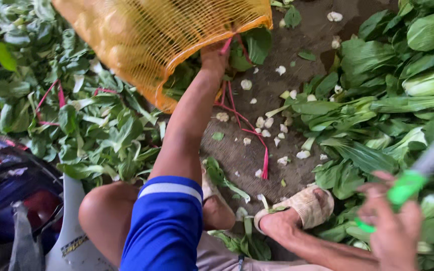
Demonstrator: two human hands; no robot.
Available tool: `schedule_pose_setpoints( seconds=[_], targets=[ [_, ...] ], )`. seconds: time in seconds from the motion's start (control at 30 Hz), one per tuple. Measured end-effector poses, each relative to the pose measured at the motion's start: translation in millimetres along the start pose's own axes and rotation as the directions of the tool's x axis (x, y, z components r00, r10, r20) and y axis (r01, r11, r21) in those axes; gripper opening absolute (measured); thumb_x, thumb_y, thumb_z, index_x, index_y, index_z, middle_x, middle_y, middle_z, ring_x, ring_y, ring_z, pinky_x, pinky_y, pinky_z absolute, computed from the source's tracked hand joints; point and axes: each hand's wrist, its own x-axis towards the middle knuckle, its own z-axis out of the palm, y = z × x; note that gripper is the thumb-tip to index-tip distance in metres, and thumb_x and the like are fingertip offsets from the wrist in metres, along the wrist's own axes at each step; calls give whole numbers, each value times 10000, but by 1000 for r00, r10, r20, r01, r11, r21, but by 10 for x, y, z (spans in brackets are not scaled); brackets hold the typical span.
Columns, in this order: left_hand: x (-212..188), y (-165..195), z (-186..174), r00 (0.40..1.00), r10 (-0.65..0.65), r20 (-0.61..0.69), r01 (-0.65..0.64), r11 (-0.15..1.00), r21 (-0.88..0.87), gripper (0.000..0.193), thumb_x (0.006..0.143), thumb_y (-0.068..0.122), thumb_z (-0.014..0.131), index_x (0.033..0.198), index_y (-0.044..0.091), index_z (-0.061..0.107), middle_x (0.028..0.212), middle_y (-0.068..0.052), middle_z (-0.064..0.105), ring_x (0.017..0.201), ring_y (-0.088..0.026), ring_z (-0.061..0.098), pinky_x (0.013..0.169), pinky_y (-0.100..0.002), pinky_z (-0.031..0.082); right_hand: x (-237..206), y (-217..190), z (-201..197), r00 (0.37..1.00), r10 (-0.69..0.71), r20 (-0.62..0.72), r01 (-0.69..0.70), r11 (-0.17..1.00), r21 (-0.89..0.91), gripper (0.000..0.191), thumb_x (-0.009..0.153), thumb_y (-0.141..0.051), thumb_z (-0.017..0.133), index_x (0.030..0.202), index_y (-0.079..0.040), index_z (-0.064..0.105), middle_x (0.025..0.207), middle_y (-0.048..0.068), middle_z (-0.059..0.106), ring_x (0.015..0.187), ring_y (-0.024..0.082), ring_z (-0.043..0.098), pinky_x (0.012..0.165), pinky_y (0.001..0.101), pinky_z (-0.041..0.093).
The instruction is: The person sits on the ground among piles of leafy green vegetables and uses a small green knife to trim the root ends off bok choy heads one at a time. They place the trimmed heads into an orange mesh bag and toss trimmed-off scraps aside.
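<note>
Left hand (pixel 216 56) grips orange mesh sack (pixel 161 37), contents unclear.

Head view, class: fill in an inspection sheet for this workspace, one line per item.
Surface: bare ground, littered with cut stem ends.
Job's things: orange mesh sack; green-handled knife.
Clutter: leafy greens piled left and right; pink ties.
Grips: left hand holds the sack's edge; right hand holds the knife.
Cables: nothing seen.
Surroundings: sandalled foot.
</note>
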Motion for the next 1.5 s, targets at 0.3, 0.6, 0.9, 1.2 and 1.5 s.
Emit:
schedule_pose_setpoints(
  seconds=[0.3, 0.6, 0.9, 1.2, 1.5],
  targets=[
    [207, -198, 305, 998, 48, 51, -42, 992, -119, 309, 1051, 269, 496, 1307, 133, 604, 1278, -50, 663, 1147, -227, 629, 930, -362, 539, 102, 195, 367, 957, 226, 179, -208, 971, -117, 458, 962, -91, 620, 1386, 53, 524, 822, 40, 577, 552, 61, 423, 476, 253, 366],
    [45, -61, 130, 943, 303, -140, -296, 953, 69, 338, 957, 361, 619, 1135, 88, 707, 1112, -122, 711, 1093, -313, 652, 931, -438, 502, 16, 226, 429, 950, 247, 190, -216, 962, -168, 402, 928, -109, 643, 1312, 3, 597, 816, 16, 647, 576, 57, 480, 475, 240, 366],
    [-1548, 277, -470, 752, 625, 210, -657, 740, 147, 218, 746, -36, 628, 925, 43, 723, 937, -157, 639, 960, -381, 676, 810, -455, 554, 59, 483, 336, 932, -147, 332, 304, 818, -489, 390, 918, -214, 744, 1260, -40, 680, 1050, 64, 735, 962, 143, 673, 869, 304, 533],
    [-2823, 280, -787, 867, 399, 298, -370, 917, -150, 418, 695, -35, 717, 1087, 109, 734, 1082, -128, 659, 1073, -332, 658, 922, -388, 541, 303, 1090, 1223, 972, 142, 185, -96, 967, -236, 640, 776, -164, 895, 1316, 12, 599, 1047, 143, 660, 826, 276, 621, 683, 436, 508],
    [-3122, 209, -1085, 753, 260, 604, -518, 800, 302, 921, 679, -41, 701, 1502, 288, 453, 1571, -42, 374, 1440, -272, 401, 1129, -681, 245, -132, 397, 1393, 755, -529, 387, 594, 802, -64, 704, 728, -102, 963, 1320, -31, 589, 1300, 89, 660, 1164, 191, 661, 1017, 342, 564]
  ],
)
